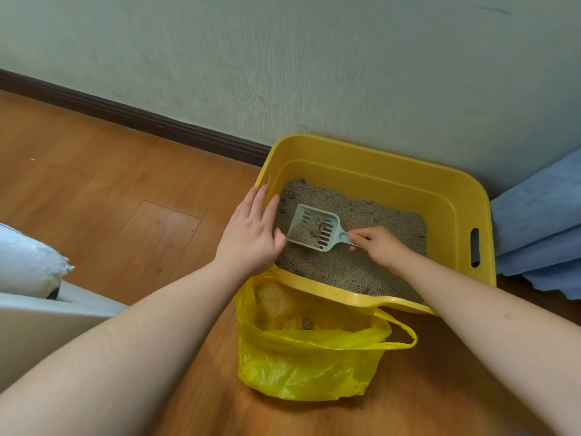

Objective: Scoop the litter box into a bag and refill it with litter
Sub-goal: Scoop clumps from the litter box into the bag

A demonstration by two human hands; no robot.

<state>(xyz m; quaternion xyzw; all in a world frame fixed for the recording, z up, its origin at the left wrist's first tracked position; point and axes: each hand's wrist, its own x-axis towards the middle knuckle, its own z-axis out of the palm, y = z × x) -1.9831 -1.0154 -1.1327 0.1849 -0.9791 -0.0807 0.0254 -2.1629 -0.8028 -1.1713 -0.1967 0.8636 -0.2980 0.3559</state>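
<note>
- Wood-plank floor (pixel 94 190) meets a pale wall (pixel 314 58) at a dark skirting board (pixel 141 121); the work sits at their junction.
- Right grip (pixel 379 247): fingers curled round the handle of the scoop (pixel 314 228), pinching its end. Held far back, the handle probably gives reach across the box while keeping the fingers off the litter.
- Scoop: pale, slotted, raised just above the litter surface with a clump of soiled litter in its bowl; the slots presumably let clean grains fall through.
- Left grip (pixel 251 234): fingers straight and spread, palm resting on the near-left rim of the box, fingertips just beside the scoop's front edge. It appears to steady the box, and perhaps to guard the load.
- Box (pixel 371 155): yellow, against the wall, holding grey-brown litter (pixel 361 265) with a few darker clumps showing.
- Bag (pixel 308 366): yellow plastic, mouth open, standing on the floor touching the box's near rim, so that a loaded scoop has only a short way to travel. Some waste already lies inside.
- Judged stage: scooping in progress; refilling not yet begun.
- Periphery: blue cloth (pixel 540 221) right of the box; white sack (pixel 28 262) at far left, contents not discernible.
</note>
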